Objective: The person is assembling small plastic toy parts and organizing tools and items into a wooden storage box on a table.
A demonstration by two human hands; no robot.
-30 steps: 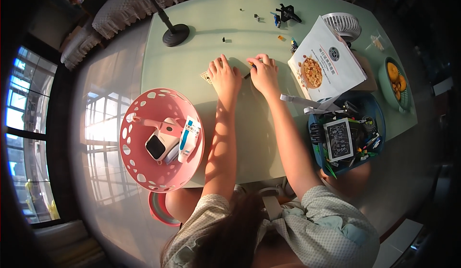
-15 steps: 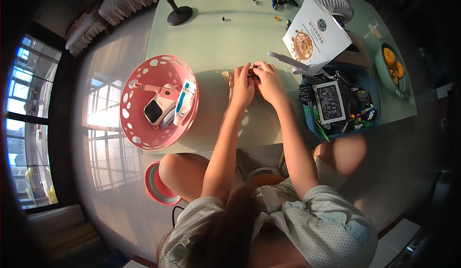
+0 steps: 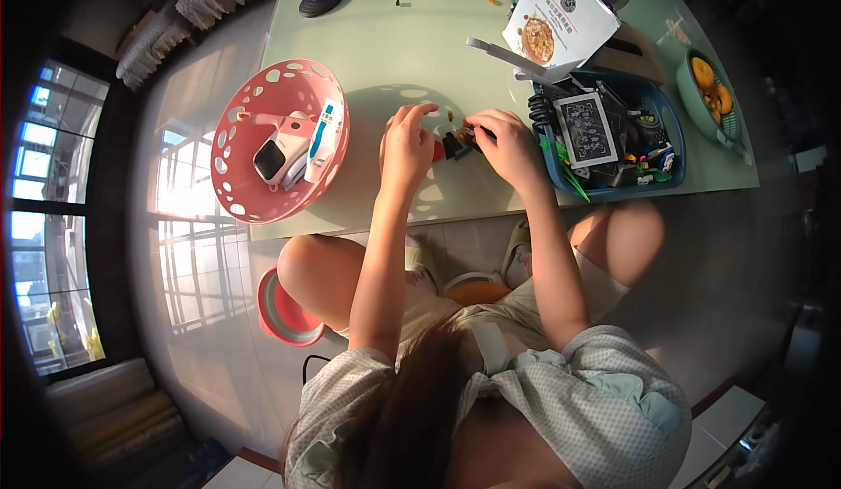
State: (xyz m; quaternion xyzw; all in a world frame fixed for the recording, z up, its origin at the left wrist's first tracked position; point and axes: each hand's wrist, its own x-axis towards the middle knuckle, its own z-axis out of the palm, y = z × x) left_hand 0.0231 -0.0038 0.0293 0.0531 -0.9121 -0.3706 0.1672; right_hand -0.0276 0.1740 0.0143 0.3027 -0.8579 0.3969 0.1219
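Note:
My left hand (image 3: 406, 149) is over the table near its front edge, its index finger stretched out and apart from the thumb. Beside that thumb is a small red and black piece (image 3: 451, 146); whether the thumb touches it I cannot tell. My right hand (image 3: 510, 145) has its fingers closed round a small dark brown piece (image 3: 468, 133), partly hidden by the fingertips. A tiny yellowish piece (image 3: 450, 115) lies just beyond, between the hands. Several small toy parts, one of them black (image 3: 398, 2), are scattered at the far side of the table (image 3: 385, 60).
Left stands a pink basket (image 3: 229, 169) holding a pink and white device and a packet. At right are a blue bin (image 3: 604, 193) of mixed parts, a white printed bag (image 3: 578, 29), a grey stick-shaped piece (image 3: 499, 53) and a green fruit basket (image 3: 692, 104). A dark round base (image 3: 321, 0) stands far left.
My hands, close together before, have moved apart, the left one leftward with its fingers opened. The red and black piece now shows between them. The whole view has shifted slightly.

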